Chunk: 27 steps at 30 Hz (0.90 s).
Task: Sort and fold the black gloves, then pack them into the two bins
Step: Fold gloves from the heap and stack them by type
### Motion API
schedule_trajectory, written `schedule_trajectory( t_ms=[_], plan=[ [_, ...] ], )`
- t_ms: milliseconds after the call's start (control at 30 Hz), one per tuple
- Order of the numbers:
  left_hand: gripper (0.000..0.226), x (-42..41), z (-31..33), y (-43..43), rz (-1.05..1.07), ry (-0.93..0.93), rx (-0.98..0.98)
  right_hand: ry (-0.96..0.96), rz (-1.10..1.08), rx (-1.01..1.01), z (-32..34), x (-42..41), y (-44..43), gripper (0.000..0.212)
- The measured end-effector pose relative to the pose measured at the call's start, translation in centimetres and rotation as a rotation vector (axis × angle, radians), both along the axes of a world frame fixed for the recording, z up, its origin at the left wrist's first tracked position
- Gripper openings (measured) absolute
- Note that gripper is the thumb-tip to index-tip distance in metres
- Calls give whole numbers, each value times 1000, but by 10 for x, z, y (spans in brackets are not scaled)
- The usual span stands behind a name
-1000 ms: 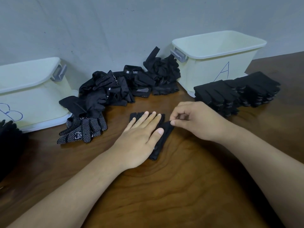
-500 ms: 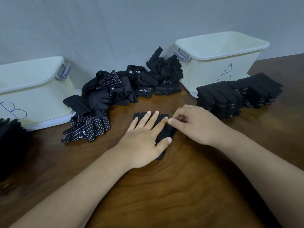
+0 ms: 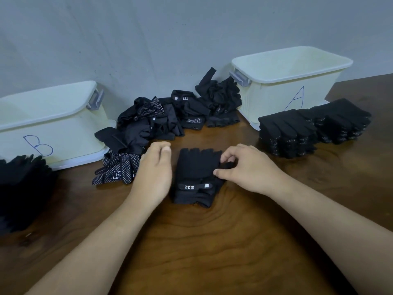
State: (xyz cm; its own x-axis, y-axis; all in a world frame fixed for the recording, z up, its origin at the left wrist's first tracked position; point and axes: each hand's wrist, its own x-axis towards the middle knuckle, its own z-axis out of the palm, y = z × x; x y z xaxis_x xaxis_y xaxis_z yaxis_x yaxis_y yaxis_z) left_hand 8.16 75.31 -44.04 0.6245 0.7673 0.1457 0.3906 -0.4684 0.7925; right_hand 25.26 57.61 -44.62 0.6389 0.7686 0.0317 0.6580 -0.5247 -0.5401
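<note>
A black fingerless glove (image 3: 195, 177) with a white "5.11" strap lies flat on the wooden table in front of me. My right hand (image 3: 246, 169) pinches a fold of fabric at the glove's right edge between thumb and fingers. My left hand (image 3: 153, 171) sits just left of the glove with loosely curled fingers and holds nothing. Behind them, a loose heap of black gloves (image 3: 170, 118) lies against the wall. Bin A (image 3: 276, 101) stands at the back right and bin B (image 3: 70, 128) at the left.
Neat stacks of folded dotted gloves (image 3: 297, 133) sit in front of bin A. A white-dotted glove pair (image 3: 117, 171) lies near bin B, just left of my left hand. Another dark stack of gloves (image 3: 21, 188) fills the left edge. A grey wall backs the table.
My left hand has lifted off the glove and moved to its left, uncovering the glove and its strap. My right hand stays at the glove's right edge, still pinching it.
</note>
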Motion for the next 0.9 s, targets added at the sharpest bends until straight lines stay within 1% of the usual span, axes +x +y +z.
schedule_trajectory(
  t_ms=[33, 100, 200, 233, 267, 333, 367, 467, 533, 567, 600, 633, 667, 700, 767, 800, 900],
  plan=[
    [33, -3, 3, 9, 45, 60, -50, 1, -5, 1, 0, 0, 0, 34],
    [38, -6, 14, 19, 35, 223, -102, -2, -12, 11, -1, -1, 1, 33],
    [52, 4, 30, 11, -55, 484, -27, -20, -20, 21, -3, -3, 1, 34],
    [54, 9, 33, 7, -72, 549, -8, -25, -24, 23, -3, -3, 0, 35],
    [49, 14, 33, 5, -81, 588, -5, -28, -28, 26, -4, -4, 0, 35],
    [34, 20, 33, 2, -71, 605, -20, -34, -28, 34, -4, -5, -1, 35],
    [30, 20, 33, 0, -61, 584, -26, -36, -25, 37, -4, -6, -1, 35],
    [34, 14, 31, -10, -35, 450, -5, -24, -23, 59, -4, -6, -1, 33],
    [23, 7, 26, -19, 12, 310, 31, -18, -20, 73, -6, -5, -1, 33],
    [17, 3, 23, -22, 31, 224, 11, -10, -17, 74, -7, -5, -1, 33],
    [20, -1, 20, -24, 20, 133, -47, -4, -14, 81, -8, -4, 0, 33],
    [30, -4, 17, -26, -27, 41, -135, 4, -9, 92, -9, -4, 0, 32],
    [41, -7, 15, -27, -99, -14, -216, 7, 0, 106, -9, -4, 0, 32],
    [49, -9, 13, -29, -177, -29, -251, 8, 11, 121, -9, -4, 1, 31],
    [53, -14, 10, -32, -273, 0, -231, 12, 30, 143, -10, -5, 1, 31],
    [57, -17, 9, -35, -281, 0, -224, 18, 40, 150, -11, -5, 2, 31],
    [71, -26, 13, -47, -257, -85, -244, 64, 78, 197, -10, -8, 1, 32]
  ],
)
